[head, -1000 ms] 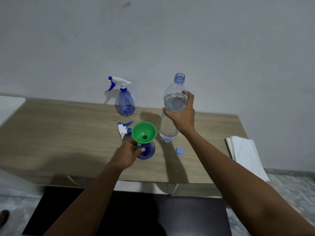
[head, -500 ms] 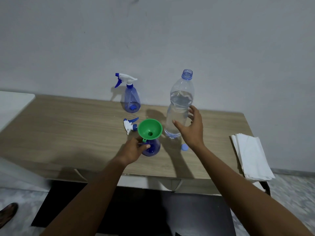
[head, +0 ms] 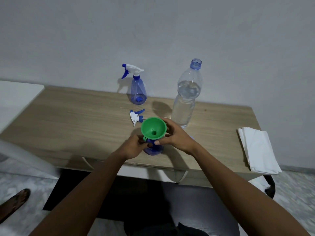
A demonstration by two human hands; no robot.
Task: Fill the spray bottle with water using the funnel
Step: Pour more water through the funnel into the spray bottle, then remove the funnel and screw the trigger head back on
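On table point(head: 76, 120) front, left hand point(head: 134, 146) grips spray bottle point(head: 154, 150) neck; right hand point(head: 177, 138) holds green funnel point(head: 153, 127) seated in it.

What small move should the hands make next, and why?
Probably the right hand lifts the green funnel straight out of the spray bottle: its fingers curl round the rim, the left hand grips that bottle, and the water bottle stands untouched.

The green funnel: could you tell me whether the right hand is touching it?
Touching. The head view shows the right hand with fingers curled against the right rim of the green funnel, no gap between them.
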